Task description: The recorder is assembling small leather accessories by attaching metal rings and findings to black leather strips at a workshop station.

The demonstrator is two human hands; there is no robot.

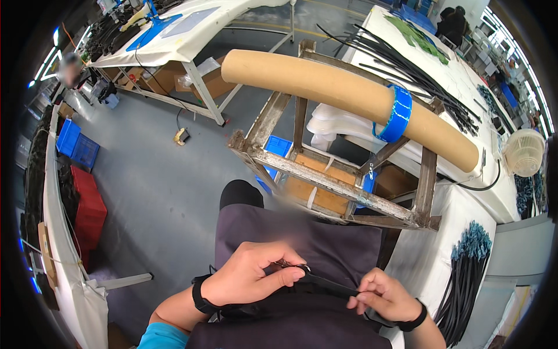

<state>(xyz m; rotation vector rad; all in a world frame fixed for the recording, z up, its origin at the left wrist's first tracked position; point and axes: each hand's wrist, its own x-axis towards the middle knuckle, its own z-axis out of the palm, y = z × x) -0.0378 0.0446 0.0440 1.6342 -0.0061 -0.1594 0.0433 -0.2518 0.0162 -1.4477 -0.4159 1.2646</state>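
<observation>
My left hand (256, 273) pinches one end of a thin black strip (332, 284) between thumb and forefinger. A small shiny bit shows at its fingertips, too small to make out. To the right, my right hand (385, 295) has its fingers closed on the other part of the strip. The strip runs nearly straight between both hands, above the dark apron (296, 232) over my lap. Each wrist wears a black band. Against the black clothing, parts of the strip are hard to tell apart.
Ahead stands a worn metal frame (343, 185) bearing a long cardboard tube (314, 75) with a blue ring (400, 113) around it. At right, a bundle of black strips with blue ends (471, 250) hangs beside a white-covered table. Blue and red crates (87, 203) stand left.
</observation>
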